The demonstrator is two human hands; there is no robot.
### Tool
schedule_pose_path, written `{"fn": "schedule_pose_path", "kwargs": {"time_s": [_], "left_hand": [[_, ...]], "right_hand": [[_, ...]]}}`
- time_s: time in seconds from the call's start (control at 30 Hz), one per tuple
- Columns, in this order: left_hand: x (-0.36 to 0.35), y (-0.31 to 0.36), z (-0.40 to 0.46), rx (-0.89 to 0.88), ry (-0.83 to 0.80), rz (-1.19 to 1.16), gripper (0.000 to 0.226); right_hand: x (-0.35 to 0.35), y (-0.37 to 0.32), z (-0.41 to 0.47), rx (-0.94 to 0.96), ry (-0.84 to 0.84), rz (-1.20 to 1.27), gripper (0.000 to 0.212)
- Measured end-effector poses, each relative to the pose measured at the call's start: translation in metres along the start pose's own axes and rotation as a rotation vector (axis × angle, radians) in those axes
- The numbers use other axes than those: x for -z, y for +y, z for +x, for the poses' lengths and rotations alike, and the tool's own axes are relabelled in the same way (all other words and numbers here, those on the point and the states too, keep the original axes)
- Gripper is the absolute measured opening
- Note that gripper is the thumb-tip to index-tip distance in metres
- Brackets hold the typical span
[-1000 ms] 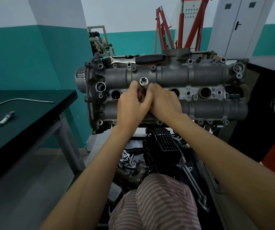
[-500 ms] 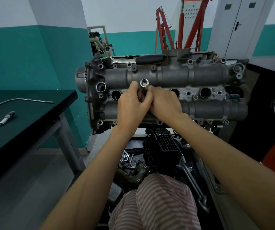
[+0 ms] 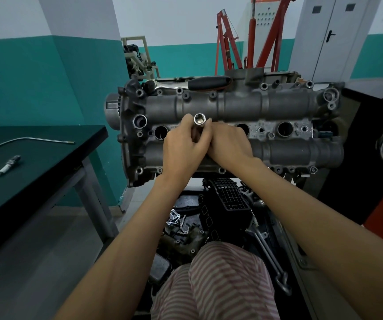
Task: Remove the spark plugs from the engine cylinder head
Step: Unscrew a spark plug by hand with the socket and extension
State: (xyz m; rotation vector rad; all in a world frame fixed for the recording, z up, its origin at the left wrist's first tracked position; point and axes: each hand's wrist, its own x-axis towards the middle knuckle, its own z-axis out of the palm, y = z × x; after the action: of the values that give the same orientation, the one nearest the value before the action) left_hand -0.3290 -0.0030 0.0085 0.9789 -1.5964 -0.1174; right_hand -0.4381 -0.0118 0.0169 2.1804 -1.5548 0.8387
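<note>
Striped cloth (image 3: 211,280) nearest, at bottom centre, with dark engine parts (image 3: 222,211) heaped on the floor just beyond. Forearms reaching up from both lower corners to meet at the head (image 3: 301,153), tilted up to face the camera. Left hand (image 3: 181,153) and right hand (image 3: 229,144) pressed side by side, fingers (image 3: 187,122) of both curled round a shiny socket (image 3: 199,118) standing out of the second plug well from the left, open end toward the camera. Cannot tell whether a plug sits inside that well. Three other wells (image 3: 285,129) showing as dark round holes, one left of the hands, two right. Black-handled ratchet (image 3: 209,82) lying along the head's far edge, well apart from the hands. At left, dark bench (image 3: 47,162) carrying one spark plug (image 3: 9,165) and a thin bent tube (image 3: 24,142) beside it. Farthest back, red hoist (image 3: 250,38) and grey cabinet (image 3: 331,35) against the teal and white wall.
</note>
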Motion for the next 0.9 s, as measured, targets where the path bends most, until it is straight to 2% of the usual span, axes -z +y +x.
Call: {"fn": "schedule_pose_path", "kwargs": {"time_s": [0.17, 0.37, 0.73, 0.9], "left_hand": [[0.0013, -0.0031, -0.0007, -0.039, -0.02, -0.001, 0.021], [-0.0012, -0.004, 0.0023, -0.033, 0.043, 0.008, 0.039], [0.0006, -0.0035, -0.0008, -0.021, -0.003, -0.013, 0.026], [-0.0008, -0.0024, 0.0014, 0.003, 0.015, -0.014, 0.037]], "right_hand": [[-0.0013, -0.0004, 0.0006, -0.022, 0.008, 0.041, 0.025], [-0.0009, -0.0002, 0.0012, -0.008, 0.015, -0.007, 0.032], [-0.0023, -0.0004, -0.0003, -0.031, 0.03, 0.053, 0.03], [-0.0026, 0.0011, 0.0006, 0.002, 0.019, -0.006, 0.034]]}}
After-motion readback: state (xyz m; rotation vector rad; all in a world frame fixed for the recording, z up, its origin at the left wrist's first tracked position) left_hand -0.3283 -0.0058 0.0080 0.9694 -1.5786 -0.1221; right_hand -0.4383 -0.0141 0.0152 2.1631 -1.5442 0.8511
